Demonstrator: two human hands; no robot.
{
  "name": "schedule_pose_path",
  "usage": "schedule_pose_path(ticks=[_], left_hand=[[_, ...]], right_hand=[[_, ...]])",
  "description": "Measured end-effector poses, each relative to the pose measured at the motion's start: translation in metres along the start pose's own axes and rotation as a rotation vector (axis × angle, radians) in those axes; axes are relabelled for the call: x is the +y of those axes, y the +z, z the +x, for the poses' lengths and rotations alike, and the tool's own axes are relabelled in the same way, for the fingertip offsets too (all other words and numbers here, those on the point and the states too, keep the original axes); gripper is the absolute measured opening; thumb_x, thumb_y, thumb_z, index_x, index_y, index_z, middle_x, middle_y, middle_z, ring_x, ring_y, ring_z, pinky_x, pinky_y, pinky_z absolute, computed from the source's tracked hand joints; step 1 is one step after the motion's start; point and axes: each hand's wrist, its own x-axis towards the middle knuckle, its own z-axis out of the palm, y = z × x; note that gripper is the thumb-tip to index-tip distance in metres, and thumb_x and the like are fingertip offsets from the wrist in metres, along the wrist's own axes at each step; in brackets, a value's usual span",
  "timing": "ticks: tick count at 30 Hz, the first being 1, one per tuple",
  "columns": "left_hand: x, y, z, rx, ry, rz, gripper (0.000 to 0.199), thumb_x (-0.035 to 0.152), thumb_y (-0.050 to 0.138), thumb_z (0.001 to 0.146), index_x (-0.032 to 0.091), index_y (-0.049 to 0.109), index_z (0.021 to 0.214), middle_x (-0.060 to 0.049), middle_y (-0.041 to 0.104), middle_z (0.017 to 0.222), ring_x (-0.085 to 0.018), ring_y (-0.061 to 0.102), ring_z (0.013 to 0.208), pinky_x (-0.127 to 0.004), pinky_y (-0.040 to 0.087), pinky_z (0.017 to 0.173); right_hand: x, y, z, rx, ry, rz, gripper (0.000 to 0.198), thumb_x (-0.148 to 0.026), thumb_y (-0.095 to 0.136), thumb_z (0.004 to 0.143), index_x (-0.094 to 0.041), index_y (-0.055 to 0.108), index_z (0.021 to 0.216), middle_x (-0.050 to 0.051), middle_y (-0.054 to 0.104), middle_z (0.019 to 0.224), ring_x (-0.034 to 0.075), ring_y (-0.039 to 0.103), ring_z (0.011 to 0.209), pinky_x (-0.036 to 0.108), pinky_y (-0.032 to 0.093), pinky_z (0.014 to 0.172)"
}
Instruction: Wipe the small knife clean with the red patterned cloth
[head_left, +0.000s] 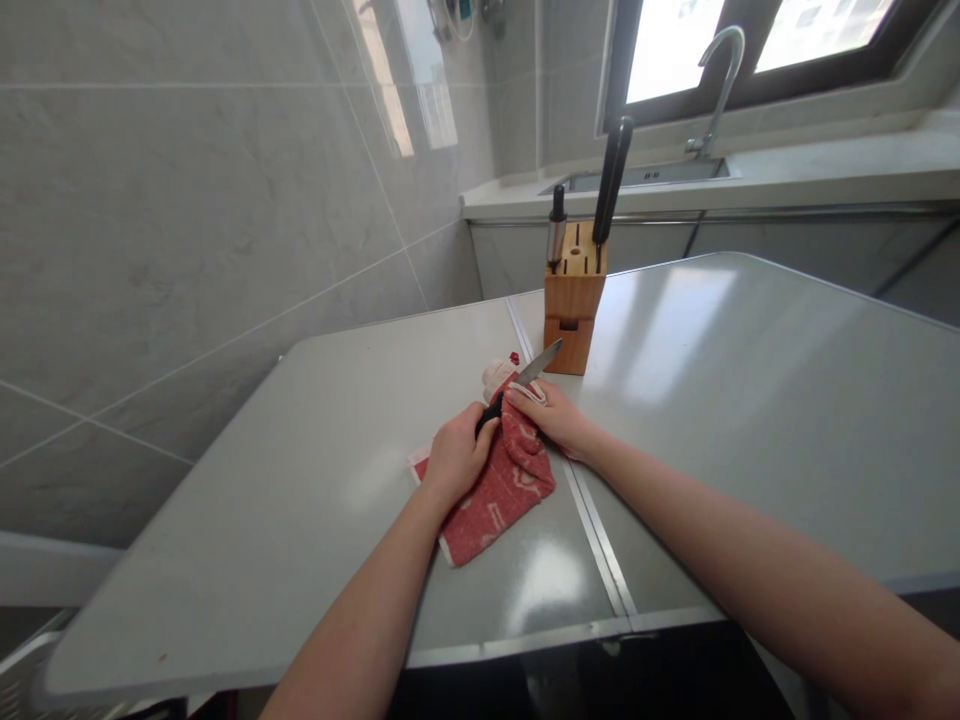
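Red patterned cloth [499, 490] lies bunched on a grey table [300, 480], where a person's left hand [456, 457] is closed around the black handle of a kitchen knife [525, 378]. The right hand [553, 413] presses the cloth against the blade, fingers curled over it. Just beyond the knife tip stands a wooden knife block [574, 300] holding two dark-handled knives. Behind, a sink [645, 176] and faucet [720, 85] sit below a window.

Knife [529, 377]: bright metal blade, black matt handle. Towel [502, 490]: red woven cloth. Knife block [573, 305]: smooth wood. Table [750, 400]: glossy grey.
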Motion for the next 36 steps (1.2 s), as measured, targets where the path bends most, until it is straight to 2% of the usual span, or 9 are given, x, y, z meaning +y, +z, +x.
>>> schedule_pose_path(ticks=[5,14,21,30,36], left_hand=[[-0.0021,-0.0004,0.0005,0.022,-0.012,-0.005,0.023,0.036,0.034,0.088,0.020,0.048,0.081,-0.002,0.058,0.072,-0.015,0.054,0.065,-0.024,0.038,0.061],[-0.0024,-0.0068,0.0023,0.114,-0.011,-0.028,0.024,0.037,0.031,0.089,0.020,0.048,0.085,-0.002,0.057,0.072,-0.016,0.054,0.067,-0.025,0.039,0.063],[-0.0022,-0.0063,0.0021,0.115,-0.029,-0.031,0.024,0.035,0.031,0.089,0.020,0.049,0.088,-0.002,0.058,0.075,-0.016,0.055,0.069,-0.026,0.040,0.065],[-0.0032,-0.0039,0.0021,0.027,-0.012,-0.047,0.024,0.035,0.033,0.088,0.019,0.050,0.084,-0.002,0.059,0.073,-0.015,0.054,0.067,-0.025,0.040,0.063],[-0.0004,-0.0042,0.0013,-0.034,0.037,-0.087,0.024,0.036,0.037,0.087,0.018,0.054,0.086,-0.003,0.062,0.078,-0.015,0.055,0.070,-0.025,0.041,0.065]], right_hand=[[0.0005,0.0000,0.0003,0.007,-0.012,-0.018,0.031,-0.045,0.060,0.070,-0.018,0.058,0.086,0.001,0.060,0.080,0.012,0.052,0.070,0.026,0.042,0.068],[0.0033,-0.0017,0.0013,0.001,0.055,0.047,0.035,-0.050,0.058,0.070,-0.017,0.056,0.082,-0.001,0.058,0.068,0.011,0.049,0.058,0.023,0.040,0.056],[-0.0032,-0.0004,-0.0009,-0.094,0.043,0.070,0.032,-0.045,0.064,0.067,-0.017,0.058,0.083,-0.001,0.060,0.075,0.011,0.053,0.065,0.025,0.042,0.065],[-0.0039,-0.0007,-0.0006,-0.073,-0.009,0.050,0.031,-0.039,0.067,0.064,-0.015,0.058,0.082,-0.001,0.059,0.075,0.012,0.052,0.068,0.025,0.041,0.067],[-0.0013,-0.0016,0.0006,-0.035,0.021,0.077,0.028,-0.037,0.068,0.063,-0.015,0.059,0.080,0.000,0.060,0.073,0.011,0.052,0.066,0.025,0.041,0.065]])
